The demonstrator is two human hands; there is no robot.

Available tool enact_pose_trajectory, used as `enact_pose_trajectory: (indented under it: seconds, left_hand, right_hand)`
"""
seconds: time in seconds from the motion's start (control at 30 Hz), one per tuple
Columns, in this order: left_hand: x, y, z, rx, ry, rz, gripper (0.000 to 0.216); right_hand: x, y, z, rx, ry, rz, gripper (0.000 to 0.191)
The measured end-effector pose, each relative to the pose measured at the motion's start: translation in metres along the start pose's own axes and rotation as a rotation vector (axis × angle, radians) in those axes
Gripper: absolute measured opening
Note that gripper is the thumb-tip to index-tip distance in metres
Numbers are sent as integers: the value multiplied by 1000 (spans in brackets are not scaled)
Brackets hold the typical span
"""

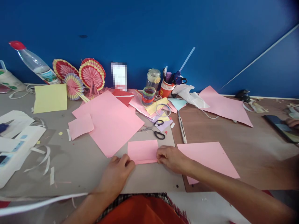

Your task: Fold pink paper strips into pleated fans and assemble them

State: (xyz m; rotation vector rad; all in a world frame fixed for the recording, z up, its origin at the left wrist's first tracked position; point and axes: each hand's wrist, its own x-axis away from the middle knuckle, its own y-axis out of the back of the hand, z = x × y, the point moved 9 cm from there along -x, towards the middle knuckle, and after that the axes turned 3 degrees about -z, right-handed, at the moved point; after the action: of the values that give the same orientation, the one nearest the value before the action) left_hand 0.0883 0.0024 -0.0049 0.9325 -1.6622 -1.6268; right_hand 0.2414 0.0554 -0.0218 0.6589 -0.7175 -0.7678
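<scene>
A small pink paper strip (143,150), folded along its near edge, lies on the grey mat (86,168) in front of me. My left hand (116,174) pinches the strip's near left corner with curled fingers. At the strip's right edge, my right hand (171,158) presses and pinches the fold, its fingers bent. A large pink sheet (109,121) lies just behind the strip, and another pink sheet (207,158) sits under my right forearm.
Black-handled scissors (156,128) and a craft knife (182,127) lie behind the strip. Folded paper fans (92,74), a bottle (35,63), a jar (153,79), a cup of pens (166,87) and a yellow sheet (50,98) line the blue wall. A phone (281,127) lies far right beside another person's fingers (293,123). Paper scraps (43,158) lie left.
</scene>
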Motion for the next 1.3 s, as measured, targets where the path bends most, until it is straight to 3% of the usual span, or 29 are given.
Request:
enact_pose_trajectory:
  seconds: [0.17, 0.27, 0.4, 0.5, 0.7, 0.9, 1.0, 1.1, 1.2, 1.3]
  left_hand:
    - [2, 4, -1, -59, -29, -76, 27]
    - [4, 5, -1, -66, -30, -125, 26]
    - [5, 8, -2, -68, -55, -160, 21]
    - [4, 13, -5, -63, -110, -156, 20]
    - [-5, 14, -9, -92, -144, -54, 25]
    - [-6, 19, -16, -115, -161, -150, 25]
    - [-8, 18, -11, -104, -127, -170, 24]
    - [-10, 20, 4, -45, -8, -132, 19]
    - [-9, 27, 18, 90, 121, -25, 20]
    - [-6, 41, 25, 304, 200, 103, 25]
  right_hand:
    - [0, 0, 2, 116, 21, 19, 15]
    - [4, 1, 8, 301, 65, -2, 15]
    - [15, -4, 28, 605, 310, -73, 13]
    - [24, -11, 40, 696, 467, -83, 13]
    - [19, -14, 48, 735, 478, -5, 13]
    - [18, -21, 53, 806, 514, -1, 13]
    - [16, -20, 50, 791, 521, -44, 10]
    - [13, -4, 44, 692, 423, -122, 9]
    - [16, 25, 40, 452, 254, -151, 14]
    - [25, 48, 39, 112, 118, -33, 18]
